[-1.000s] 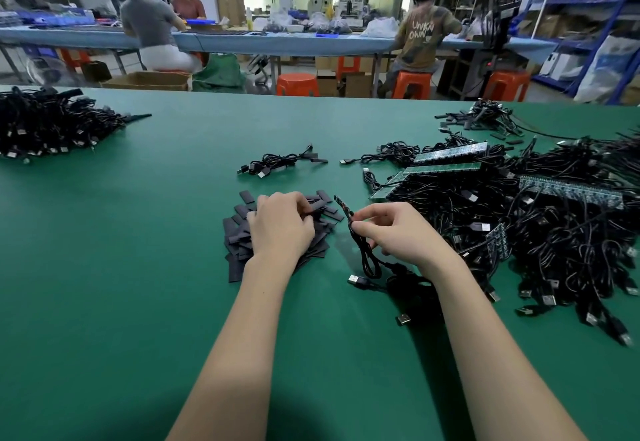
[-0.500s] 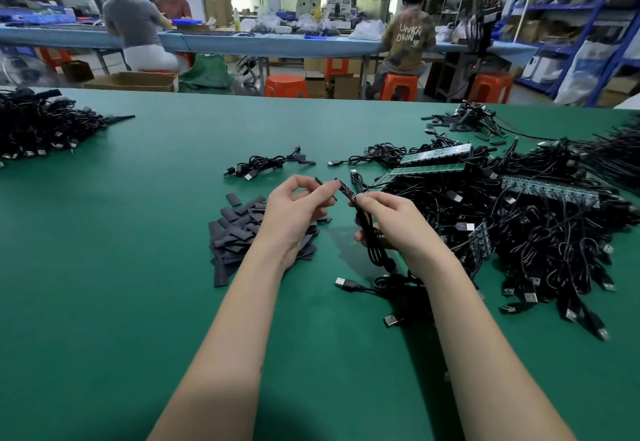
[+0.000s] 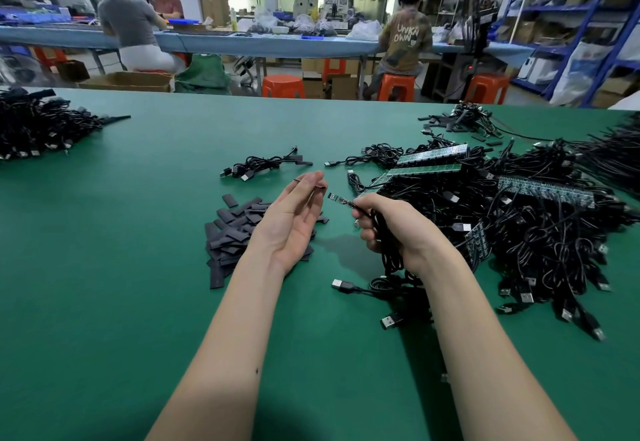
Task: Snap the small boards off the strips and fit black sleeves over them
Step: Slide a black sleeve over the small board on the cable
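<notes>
Since half a second ago, my left hand [image 3: 294, 222] has lifted a black sleeve [image 3: 309, 187] from the pile [image 3: 239, 232], pinched at the fingertips, near the surface middle. My right hand [image 3: 391, 229] grips the cable [image 3: 388, 253], small board [image 3: 337, 198] bared, just beside; sliding on comes next, I think.

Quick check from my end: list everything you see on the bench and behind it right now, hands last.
table: one, green, fills the foreground
sleeve pile: many, black, under the left hand
cable heap: many, black, right side
board strips: several, green, on the heap
cable bundle: one, black, centre far
cable pile: many, black, far left
stools: several, orange, behind the table
people: three, seated at the rear bench
left hand: pinches a black sleeve
right hand: grips a cable with a small board at its end
</notes>
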Available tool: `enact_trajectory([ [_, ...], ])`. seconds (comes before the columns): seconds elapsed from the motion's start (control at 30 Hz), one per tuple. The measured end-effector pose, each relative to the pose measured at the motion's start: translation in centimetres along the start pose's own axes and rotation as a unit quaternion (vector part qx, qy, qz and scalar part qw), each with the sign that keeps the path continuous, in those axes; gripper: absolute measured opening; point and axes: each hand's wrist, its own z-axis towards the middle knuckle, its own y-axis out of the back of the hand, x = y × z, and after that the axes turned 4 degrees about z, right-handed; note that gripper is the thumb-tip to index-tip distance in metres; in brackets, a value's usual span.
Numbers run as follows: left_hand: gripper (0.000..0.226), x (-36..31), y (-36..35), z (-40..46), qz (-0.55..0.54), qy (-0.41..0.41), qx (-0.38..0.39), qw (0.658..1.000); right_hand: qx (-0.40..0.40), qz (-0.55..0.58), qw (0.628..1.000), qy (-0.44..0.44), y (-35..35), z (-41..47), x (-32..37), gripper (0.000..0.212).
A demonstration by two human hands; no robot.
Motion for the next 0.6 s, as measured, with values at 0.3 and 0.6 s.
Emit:
enact_trajectory([
  [0.3,0.016,0.22,-0.37,-0.07,0.011,-0.006,0.012,1.0,0.028,0.07,0.997,-0.023,0.07,0.18,0.11,0.027],
  [0.6,0.021,0.25,-0.46,-0.21,0.01,-0.012,0.016,1.0,0.026,0.077,0.996,-0.025,-0.07,0.06,0.07,0.026],
])
